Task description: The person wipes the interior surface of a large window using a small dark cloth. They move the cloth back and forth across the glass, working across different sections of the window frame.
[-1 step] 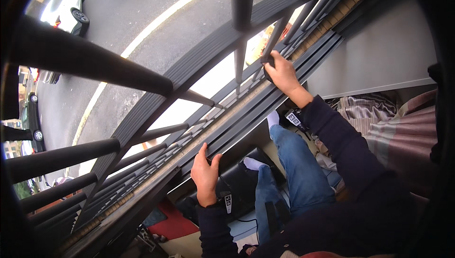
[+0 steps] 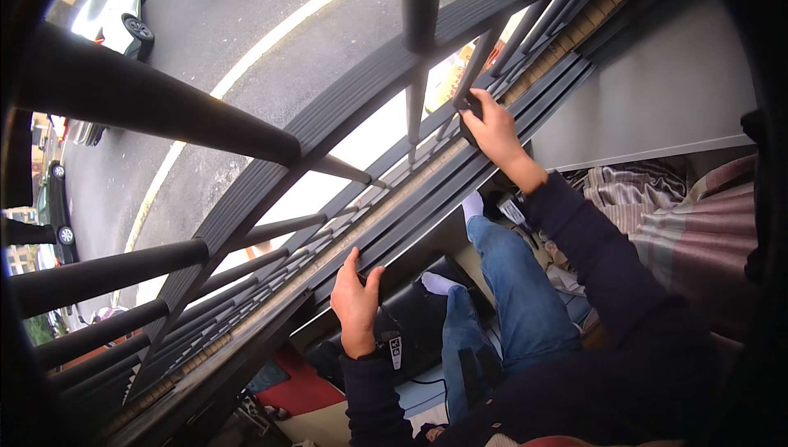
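My right hand [image 2: 495,128] is closed on a small black thing [image 2: 470,115], perhaps a folded cloth; its kind is not clear. It is right by the lower part of a dark railing bar [image 2: 478,65], above the window track [image 2: 427,192]. My left hand [image 2: 355,303] hovers at the near side of the track, thumb and forefinger spread apart. Nothing shows between those fingers, and its other fingers are partly hidden. The dark metal railing [image 2: 345,110], with several round bars and a ribbed flat rail, slants across the view beyond both hands.
My legs in jeans [image 2: 517,291] stand by a black padded seat [image 2: 419,316]. A striped satiny curtain [image 2: 698,217] hangs at the right, under a grey panel [image 2: 657,94]. Outside, far below, a road [image 2: 328,28] carries parked cars, one white [image 2: 115,24].
My right hand has shifted slightly to the right and toward me, with the black thing still in it. My left hand stays where it was.
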`<state>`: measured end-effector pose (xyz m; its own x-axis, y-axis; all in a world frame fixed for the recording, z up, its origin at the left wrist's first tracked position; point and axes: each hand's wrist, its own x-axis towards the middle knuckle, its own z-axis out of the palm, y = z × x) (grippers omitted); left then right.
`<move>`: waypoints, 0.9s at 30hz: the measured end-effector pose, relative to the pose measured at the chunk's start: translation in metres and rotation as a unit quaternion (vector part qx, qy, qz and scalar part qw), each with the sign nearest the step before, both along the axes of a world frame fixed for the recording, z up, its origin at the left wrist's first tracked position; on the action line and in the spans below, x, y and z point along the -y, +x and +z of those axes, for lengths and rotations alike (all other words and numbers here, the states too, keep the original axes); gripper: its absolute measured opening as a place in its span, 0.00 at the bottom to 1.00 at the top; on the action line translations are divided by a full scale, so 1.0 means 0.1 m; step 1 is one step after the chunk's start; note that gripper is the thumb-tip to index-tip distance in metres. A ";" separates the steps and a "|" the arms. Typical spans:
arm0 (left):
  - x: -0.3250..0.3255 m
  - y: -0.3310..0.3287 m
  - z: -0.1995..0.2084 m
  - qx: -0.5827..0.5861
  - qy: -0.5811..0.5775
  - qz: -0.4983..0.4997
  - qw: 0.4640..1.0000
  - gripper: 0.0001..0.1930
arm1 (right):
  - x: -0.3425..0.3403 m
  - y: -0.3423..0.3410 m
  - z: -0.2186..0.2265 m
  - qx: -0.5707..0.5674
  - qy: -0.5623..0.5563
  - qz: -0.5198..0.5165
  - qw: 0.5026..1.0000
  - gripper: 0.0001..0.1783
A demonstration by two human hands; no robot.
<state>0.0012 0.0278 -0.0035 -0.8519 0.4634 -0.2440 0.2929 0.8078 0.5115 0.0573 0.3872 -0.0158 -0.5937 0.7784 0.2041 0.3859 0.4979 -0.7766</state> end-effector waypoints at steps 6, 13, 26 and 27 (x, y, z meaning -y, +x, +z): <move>0.01 0.00 -0.08 -0.059 0.036 -0.011 0.998 0.30 | 0.21 0.34 0.09 0.093 0.195 0.174 0.961 0.31; 0.03 0.03 -0.10 0.020 0.020 0.003 1.000 0.29 | 0.40 -0.06 -0.21 0.210 0.196 0.075 0.955 0.37; 0.04 0.02 -0.05 -0.004 0.003 -0.001 1.000 0.30 | 0.32 0.01 -0.13 0.145 0.133 0.150 0.969 0.34; 0.04 0.01 -0.05 -0.012 0.002 -0.005 1.000 0.30 | 0.38 0.04 -0.14 0.177 0.093 0.244 0.949 0.34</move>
<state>0.0026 0.0234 -0.0090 -0.8527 0.4730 -0.2219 0.3129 0.8025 0.5080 0.0614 0.3494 -0.0298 -0.9312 0.3632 0.0312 0.2946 0.8001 -0.5225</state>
